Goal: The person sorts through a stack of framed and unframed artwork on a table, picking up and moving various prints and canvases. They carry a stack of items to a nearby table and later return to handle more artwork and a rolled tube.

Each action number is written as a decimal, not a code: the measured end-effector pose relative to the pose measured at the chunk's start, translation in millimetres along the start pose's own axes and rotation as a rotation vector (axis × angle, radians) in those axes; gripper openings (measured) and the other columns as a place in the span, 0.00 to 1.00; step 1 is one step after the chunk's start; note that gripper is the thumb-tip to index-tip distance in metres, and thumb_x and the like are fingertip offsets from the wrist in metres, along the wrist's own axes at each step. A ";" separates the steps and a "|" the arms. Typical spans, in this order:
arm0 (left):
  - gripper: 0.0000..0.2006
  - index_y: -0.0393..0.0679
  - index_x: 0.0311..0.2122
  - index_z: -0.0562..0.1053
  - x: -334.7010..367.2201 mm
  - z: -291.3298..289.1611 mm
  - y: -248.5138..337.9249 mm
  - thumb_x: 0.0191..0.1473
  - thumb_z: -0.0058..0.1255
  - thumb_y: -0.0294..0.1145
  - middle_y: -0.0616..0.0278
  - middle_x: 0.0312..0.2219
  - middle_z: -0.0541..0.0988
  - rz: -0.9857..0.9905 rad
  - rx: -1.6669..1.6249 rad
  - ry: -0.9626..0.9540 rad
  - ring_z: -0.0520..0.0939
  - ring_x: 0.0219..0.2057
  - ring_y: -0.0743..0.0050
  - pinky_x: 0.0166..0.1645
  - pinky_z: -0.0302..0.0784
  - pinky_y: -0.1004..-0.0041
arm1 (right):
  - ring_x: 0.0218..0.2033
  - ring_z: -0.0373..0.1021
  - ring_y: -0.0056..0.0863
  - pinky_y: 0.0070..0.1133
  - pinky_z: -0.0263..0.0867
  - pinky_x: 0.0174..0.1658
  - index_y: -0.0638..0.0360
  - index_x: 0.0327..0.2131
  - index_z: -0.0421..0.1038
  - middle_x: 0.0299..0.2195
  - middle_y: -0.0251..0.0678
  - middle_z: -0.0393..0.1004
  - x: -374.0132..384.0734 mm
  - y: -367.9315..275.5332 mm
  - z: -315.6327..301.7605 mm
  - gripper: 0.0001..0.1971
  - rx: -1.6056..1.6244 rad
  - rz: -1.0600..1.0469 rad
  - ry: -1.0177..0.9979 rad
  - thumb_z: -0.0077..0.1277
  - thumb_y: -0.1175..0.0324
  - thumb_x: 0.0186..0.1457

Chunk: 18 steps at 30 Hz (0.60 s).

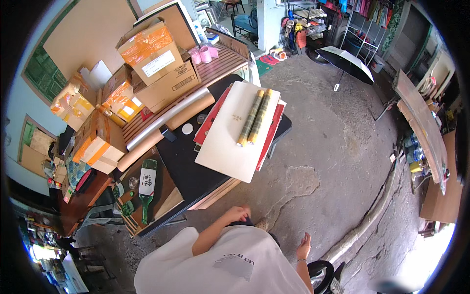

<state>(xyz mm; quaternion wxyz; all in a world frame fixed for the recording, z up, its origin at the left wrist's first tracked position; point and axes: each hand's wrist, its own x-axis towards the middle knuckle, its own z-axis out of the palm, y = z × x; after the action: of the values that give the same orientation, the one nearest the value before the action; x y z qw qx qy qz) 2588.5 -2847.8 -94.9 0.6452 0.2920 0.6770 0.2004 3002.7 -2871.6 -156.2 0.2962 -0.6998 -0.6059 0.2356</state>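
My left hand (237, 214) is in front of my waist, fingers curled in, with nothing visible in it. It is nearest to the front edge of the black-topped table (196, 159) but apart from it. My right hand (304, 246) hangs low at my right side, over the concrete floor, fingers loosely bent and parted, holding nothing. On the table a large pale board (223, 149) lies on top of red sheets (209, 117). Two rolls wrapped in a dark and yellow checked pattern (255, 117) lie side by side on that board. A green bottle-shaped sign (147, 186) lies at the table's left end.
Long brown and silver rolls (188, 111) lie along the table's back. Taped cardboard boxes (152, 51) are piled on a slatted bench (223, 61). An opened umbrella (347, 62) stands on the floor (338, 142). A wooden table (421, 125) stands at right; a black round-rimmed object (320, 277) is beside my right arm.
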 end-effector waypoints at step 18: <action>0.29 0.44 0.24 0.78 319.2 155.2 326.0 0.60 0.35 0.56 0.64 0.20 0.81 0.326 0.579 -0.412 0.81 0.22 0.65 0.30 0.74 0.66 | 0.39 0.70 0.54 0.37 0.65 0.42 0.58 0.45 0.66 0.38 0.53 0.73 228.7 19.9 -26.8 0.10 -0.162 0.491 -0.075 0.40 0.70 0.62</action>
<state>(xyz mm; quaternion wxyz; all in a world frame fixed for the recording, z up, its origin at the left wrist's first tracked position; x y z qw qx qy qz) 2787.8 -2411.2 -138.6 0.6184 0.5997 0.5065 0.0381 3070.7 -2651.0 -144.3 0.1504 -0.8380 -0.4452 0.2772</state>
